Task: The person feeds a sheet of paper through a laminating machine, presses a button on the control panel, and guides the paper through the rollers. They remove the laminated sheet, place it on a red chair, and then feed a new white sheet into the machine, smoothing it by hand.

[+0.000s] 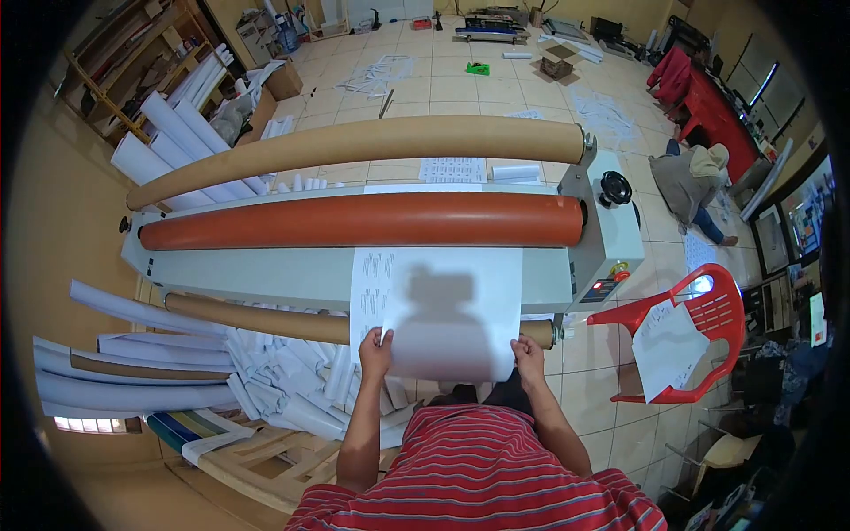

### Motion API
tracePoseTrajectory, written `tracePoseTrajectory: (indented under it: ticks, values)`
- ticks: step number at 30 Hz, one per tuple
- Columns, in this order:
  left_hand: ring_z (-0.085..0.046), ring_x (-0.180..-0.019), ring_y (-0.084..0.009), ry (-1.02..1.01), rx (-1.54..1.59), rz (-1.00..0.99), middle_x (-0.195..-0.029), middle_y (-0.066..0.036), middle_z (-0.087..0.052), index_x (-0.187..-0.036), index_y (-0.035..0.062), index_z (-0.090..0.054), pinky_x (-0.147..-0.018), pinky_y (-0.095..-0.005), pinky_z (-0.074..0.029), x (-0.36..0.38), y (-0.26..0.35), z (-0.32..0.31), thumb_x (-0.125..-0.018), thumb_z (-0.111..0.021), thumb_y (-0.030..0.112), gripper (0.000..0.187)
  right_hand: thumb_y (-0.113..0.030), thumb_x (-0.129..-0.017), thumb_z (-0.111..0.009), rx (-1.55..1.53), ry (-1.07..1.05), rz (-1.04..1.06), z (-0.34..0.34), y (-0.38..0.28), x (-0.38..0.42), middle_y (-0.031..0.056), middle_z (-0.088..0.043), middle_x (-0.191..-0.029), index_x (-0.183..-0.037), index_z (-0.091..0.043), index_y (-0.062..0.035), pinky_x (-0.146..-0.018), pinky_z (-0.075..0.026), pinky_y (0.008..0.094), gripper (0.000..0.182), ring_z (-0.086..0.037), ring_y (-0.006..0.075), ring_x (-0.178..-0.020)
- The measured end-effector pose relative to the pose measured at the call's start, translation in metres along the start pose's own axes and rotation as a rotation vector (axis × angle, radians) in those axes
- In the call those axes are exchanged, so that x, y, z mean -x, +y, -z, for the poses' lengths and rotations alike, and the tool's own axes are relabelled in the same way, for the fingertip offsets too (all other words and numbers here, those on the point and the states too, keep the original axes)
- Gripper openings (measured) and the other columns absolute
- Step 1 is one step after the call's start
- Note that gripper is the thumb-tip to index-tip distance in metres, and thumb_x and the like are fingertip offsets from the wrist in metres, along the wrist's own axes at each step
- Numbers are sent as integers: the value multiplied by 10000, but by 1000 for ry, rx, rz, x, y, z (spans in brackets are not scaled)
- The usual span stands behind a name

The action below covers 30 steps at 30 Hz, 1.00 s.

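A wide white sheet of paper (443, 327) with small print along its left side lies over the front of a roller machine (266, 270). Its far edge reaches the orange-red roller (363, 221). My left hand (375, 352) pinches the sheet's left edge, and my right hand (529, 358) pinches the right edge near the bottom corner. Between my hands the paper hangs toward my body, with a dark shadow on it. Above the red roller runs a brown cardboard-coloured roll (372, 146); another brown roll (257, 319) sits low at the front, partly behind the sheet.
Heaped paper rolls (301, 389) lie at the left below the machine, beside a wooden frame (257, 456). To the right stands a red plastic chair (722, 305) with a paper on it. A black knob (615, 187) tops the machine's right end. Farther right, another person (695, 181) bends low.
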<state>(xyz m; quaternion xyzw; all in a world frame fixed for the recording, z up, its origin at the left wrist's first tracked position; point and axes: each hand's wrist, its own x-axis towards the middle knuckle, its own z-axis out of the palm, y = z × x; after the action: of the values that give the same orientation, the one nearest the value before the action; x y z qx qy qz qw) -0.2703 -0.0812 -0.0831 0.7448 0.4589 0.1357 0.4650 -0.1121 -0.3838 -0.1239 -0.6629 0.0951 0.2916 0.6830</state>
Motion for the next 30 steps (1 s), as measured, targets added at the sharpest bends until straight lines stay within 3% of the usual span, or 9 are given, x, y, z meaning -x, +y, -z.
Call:
tracePoseTrajectory:
  ticks: [2,4,6,8,10,13,18,20,30]
  values:
    - [-440,-589,-73,150,160,-43,-609,-6,-536,-910,-5,-647,-573,-254,-393,-18,-6,-7,-874,-697,183,199,-141,-893,-684,-37,74,128,-17,-5,-15,-76,-552,-708,-970,-621,-49,-510,-335,194,136,-447,18,-602]
    - [-533,-698,-132,140,128,-6,-752,-56,-603,-928,-10,-643,-673,-290,-448,-34,-16,-7,-861,-705,189,218,-134,-869,-713,-11,73,130,-27,-6,-35,-53,-571,-720,-984,-602,-46,-547,-376,204,183,-483,40,-630]
    - [-575,-901,-249,421,-128,-309,-987,-134,-615,-973,-20,-625,-834,-354,-461,-43,-11,-5,-846,-707,193,261,-128,-860,-723,158,77,272,-39,-7,-49,-27,-591,-735,-962,-595,-38,-601,-417,221,187,-511,72,-657]
    - [-510,-1127,-355,347,-119,-230,-1215,-199,-545,-1066,-28,-606,-973,-410,-407,-50,-12,-1,-835,-706,190,334,-127,-846,-739,131,108,264,-48,-7,-52,2,-616,-763,-939,-608,-23,-652,-445,238,191,-545,96,-698]
    - [-534,-1142,-359,698,-368,-244,-1211,-228,-569,-1163,-20,-587,-969,-402,-419,-60,-14,-6,-836,-703,185,404,-159,-869,-718,52,237,122,-57,-8,-53,-2,-627,-777,-906,-639,-35,-649,-445,240,153,-561,83,-726]
    - [-605,-1068,-347,385,5,-52,-1106,-232,-636,-1193,-12,-593,-910,-391,-466,-65,-20,8,-841,-693,169,408,-174,-882,-699,114,-136,-100,-44,-13,-46,-16,-620,-758,-959,-673,-6,-674,-437,236,186,-535,82,-700]
    - [-669,-797,-230,159,-60,-108,-881,-150,-705,-1122,-30,-634,-747,-333,-517,-52,-36,8,-875,-671,167,318,-176,-894,-687,63,-16,-36,-34,-11,-35,-34,-594,-735,-975,-685,0,-570,-366,242,194,-461,60,-638]
    - [-642,-788,-145,-24,114,87,-896,-115,-704,-1112,-25,-644,-738,-284,-506,-42,-33,-2,-904,-645,130,260,-178,-897,-684,218,31,37,-10,-2,-42,-66,-506,-683,-1002,-682,-7,-535,-340,222,201,-411,42,-591]
    - [-580,-749,-73,126,614,222,-880,-52,-684,-1030,-35,-628,-690,-209,-457,-49,-15,-15,-909,-670,105,189,-48,-915,-619,37,84,161,-27,-35,-33,-59,-529,-731,-1052,-611,-15,-584,-361,188,141,-453,32,-653]
